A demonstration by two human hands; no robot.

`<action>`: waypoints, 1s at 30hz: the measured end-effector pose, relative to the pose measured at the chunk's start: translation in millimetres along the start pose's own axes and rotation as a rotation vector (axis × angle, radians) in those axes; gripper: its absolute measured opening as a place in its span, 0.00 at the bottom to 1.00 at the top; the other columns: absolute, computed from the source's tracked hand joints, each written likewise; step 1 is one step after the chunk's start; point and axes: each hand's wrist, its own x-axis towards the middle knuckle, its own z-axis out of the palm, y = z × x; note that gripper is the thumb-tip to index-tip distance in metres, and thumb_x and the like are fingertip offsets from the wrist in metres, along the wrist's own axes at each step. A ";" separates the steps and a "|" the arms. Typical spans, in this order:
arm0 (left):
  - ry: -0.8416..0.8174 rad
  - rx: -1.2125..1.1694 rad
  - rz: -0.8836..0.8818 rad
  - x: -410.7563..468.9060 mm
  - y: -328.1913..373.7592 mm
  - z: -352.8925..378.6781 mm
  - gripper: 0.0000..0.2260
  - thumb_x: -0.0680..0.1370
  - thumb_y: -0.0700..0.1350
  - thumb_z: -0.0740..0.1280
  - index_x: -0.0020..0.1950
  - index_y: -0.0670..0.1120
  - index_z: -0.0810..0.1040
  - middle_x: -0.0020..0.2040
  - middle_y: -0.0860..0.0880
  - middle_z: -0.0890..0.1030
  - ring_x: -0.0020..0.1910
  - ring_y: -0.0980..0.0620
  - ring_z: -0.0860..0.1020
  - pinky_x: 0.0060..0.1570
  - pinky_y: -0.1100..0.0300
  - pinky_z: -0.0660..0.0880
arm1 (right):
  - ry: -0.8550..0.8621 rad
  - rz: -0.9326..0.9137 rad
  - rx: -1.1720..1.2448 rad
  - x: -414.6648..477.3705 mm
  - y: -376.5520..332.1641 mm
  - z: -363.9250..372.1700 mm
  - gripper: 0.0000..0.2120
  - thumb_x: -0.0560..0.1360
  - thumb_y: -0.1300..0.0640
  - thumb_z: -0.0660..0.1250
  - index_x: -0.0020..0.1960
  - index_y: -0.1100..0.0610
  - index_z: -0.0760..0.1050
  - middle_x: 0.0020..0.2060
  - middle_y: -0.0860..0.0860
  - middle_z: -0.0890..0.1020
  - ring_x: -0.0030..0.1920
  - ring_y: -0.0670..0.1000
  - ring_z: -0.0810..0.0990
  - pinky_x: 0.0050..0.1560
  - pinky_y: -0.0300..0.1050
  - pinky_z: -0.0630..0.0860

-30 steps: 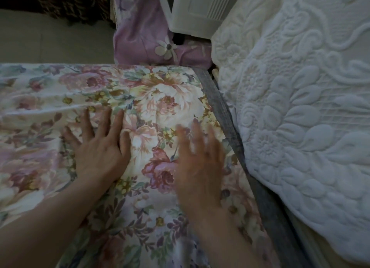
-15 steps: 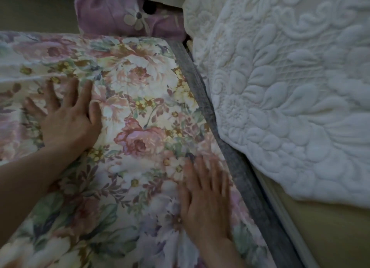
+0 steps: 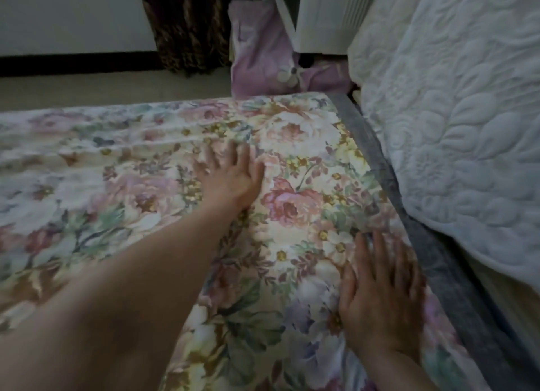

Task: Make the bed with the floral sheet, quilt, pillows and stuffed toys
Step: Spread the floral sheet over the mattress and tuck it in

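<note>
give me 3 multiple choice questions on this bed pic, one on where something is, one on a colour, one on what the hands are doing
1. Where is the white quilt relative to the floral sheet?
A. spread on top of it
B. off its right edge
C. on the floor by the wall

2. What colour is the strip along the sheet's right edge?
A. red
B. yellow
C. grey

3. How do the left hand and right hand lie?
A. both flat on the sheet, fingers straight
B. both gripping a pillow
C. both lifted clear of the bed

Answers:
1 B, the quilt lies to the right, beyond the strip.
2 C, the band is grey against the flowers.
3 A, both palms rest on the sheet and hold nothing.
</note>
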 end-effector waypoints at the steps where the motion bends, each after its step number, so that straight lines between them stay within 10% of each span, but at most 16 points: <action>1: -0.027 -0.015 0.087 -9.2 24.7 0.6 0.30 0.77 0.67 0.35 0.79 0.59 0.42 0.79 0.53 0.40 0.76 0.38 0.34 0.71 0.34 0.34 | 0.032 -0.002 0.002 -0.4 -0.7 1.9 0.28 0.77 0.46 0.51 0.75 0.53 0.66 0.75 0.54 0.65 0.75 0.61 0.60 0.74 0.61 0.54; 6: -0.226 -0.263 0.609 -48.5 116.4 -26.9 0.30 0.79 0.67 0.37 0.78 0.60 0.55 0.80 0.52 0.49 0.79 0.48 0.42 0.73 0.39 0.36 | 0.211 -0.027 0.039 -0.8 -1.5 4.1 0.25 0.78 0.49 0.55 0.73 0.55 0.69 0.72 0.58 0.69 0.71 0.64 0.66 0.71 0.63 0.59; 11: 0.028 0.019 0.143 -150.6 -17.5 -14.0 0.28 0.78 0.68 0.33 0.77 0.63 0.36 0.78 0.54 0.34 0.74 0.43 0.28 0.71 0.39 0.29 | 0.100 -0.023 0.043 1.8 -2.4 2.3 0.28 0.77 0.48 0.54 0.74 0.56 0.68 0.74 0.57 0.67 0.74 0.63 0.61 0.72 0.63 0.56; 14: 0.023 0.105 -0.009 -242.2 -57.1 11.3 0.31 0.77 0.72 0.40 0.78 0.64 0.45 0.80 0.51 0.47 0.77 0.37 0.39 0.71 0.31 0.42 | 0.028 -0.001 0.042 5.7 0.1 -1.5 0.28 0.78 0.46 0.49 0.75 0.56 0.65 0.75 0.56 0.64 0.76 0.61 0.58 0.73 0.63 0.53; 22: 0.042 0.096 -0.084 -251.6 -67.3 43.0 0.31 0.76 0.72 0.38 0.77 0.64 0.38 0.80 0.52 0.42 0.77 0.38 0.35 0.69 0.28 0.42 | -0.062 0.077 0.006 -16.5 -33.1 -37.0 0.27 0.81 0.50 0.54 0.79 0.50 0.54 0.79 0.52 0.53 0.78 0.62 0.47 0.74 0.66 0.51; 26: 0.063 0.053 -0.064 -251.5 -67.3 46.2 0.30 0.75 0.69 0.36 0.77 0.64 0.37 0.80 0.52 0.43 0.77 0.38 0.37 0.68 0.27 0.43 | -0.180 -0.336 0.230 -130.2 -107.6 -58.1 0.25 0.81 0.45 0.50 0.77 0.44 0.57 0.78 0.47 0.58 0.78 0.56 0.51 0.75 0.62 0.47; 30: 0.097 -0.004 -0.082 -254.1 -61.8 51.7 0.29 0.77 0.69 0.38 0.78 0.64 0.43 0.80 0.52 0.47 0.77 0.37 0.41 0.68 0.26 0.44 | -0.212 -0.172 0.079 -141.0 13.7 -38.0 0.25 0.83 0.42 0.43 0.79 0.43 0.52 0.78 0.44 0.52 0.79 0.52 0.48 0.76 0.56 0.48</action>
